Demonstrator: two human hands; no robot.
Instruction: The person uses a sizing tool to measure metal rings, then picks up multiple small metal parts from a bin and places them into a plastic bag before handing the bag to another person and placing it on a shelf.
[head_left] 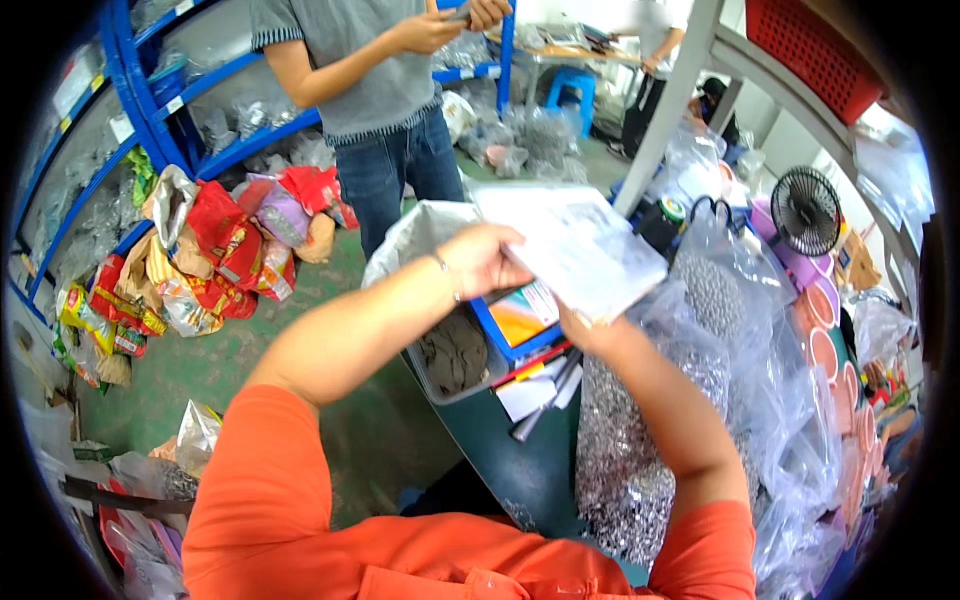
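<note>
Both of my hands are raised over the table's far left part, holding up a flat, whitish, partly see-through packet (585, 245). My left hand (482, 262) is closed on its left edge. My right hand (592, 332) grips its near lower edge, with most of its fingers hidden behind it. Whether the packet is a stack of plastic bags or wrapped sheets cannot be made out. Beneath it sits a blue box (515, 325) with an orange and white picture. Pens and a marker (540, 405) lie beside the box, with a white slip of paper (525, 395).
Clear bags of small shiny metal parts (630, 450) cover the table's right side. A grey bin (450, 365) with dark cloth stands left of the box. A black fan (806, 210) is far right. Another person (370, 90) stands ahead; filled sacks (225, 240) lie by blue shelves.
</note>
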